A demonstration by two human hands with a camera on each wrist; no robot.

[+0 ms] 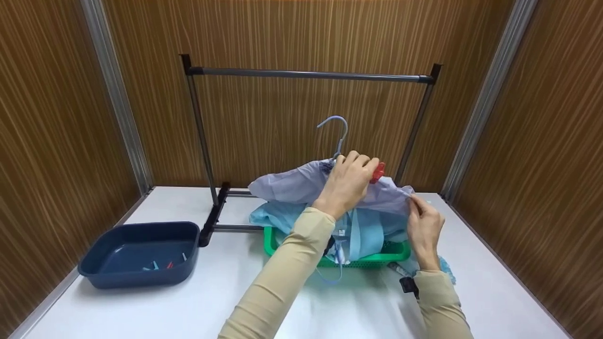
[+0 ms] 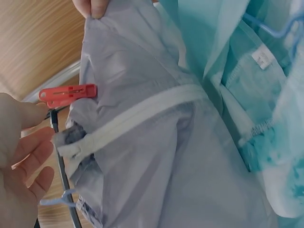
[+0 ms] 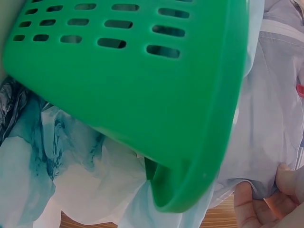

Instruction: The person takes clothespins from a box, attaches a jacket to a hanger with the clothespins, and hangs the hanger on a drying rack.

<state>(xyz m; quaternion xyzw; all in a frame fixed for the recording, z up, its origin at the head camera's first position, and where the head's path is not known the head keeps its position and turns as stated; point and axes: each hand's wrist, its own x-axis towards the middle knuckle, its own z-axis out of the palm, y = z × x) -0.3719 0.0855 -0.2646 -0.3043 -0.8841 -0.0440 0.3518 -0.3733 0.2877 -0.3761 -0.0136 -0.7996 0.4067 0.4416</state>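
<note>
A pale lavender zip-front garment hangs on a light blue hanger, its white zipper running down the front. A red clothes peg is clamped on the garment's upper edge beside the collar. My left hand is at the collar and peg; in the left wrist view its fingers are loosely bent beside the peg, holding nothing. With thumb and fingertips, my right hand pinches the garment's right shoulder end. Light blue clothing lies below in a green basket.
A grey clothes rack stands behind the basket. At the left, a dark blue tub holds several small pegs. More bluish fabric lies right of the basket, and another blue hanger sticks out over its front.
</note>
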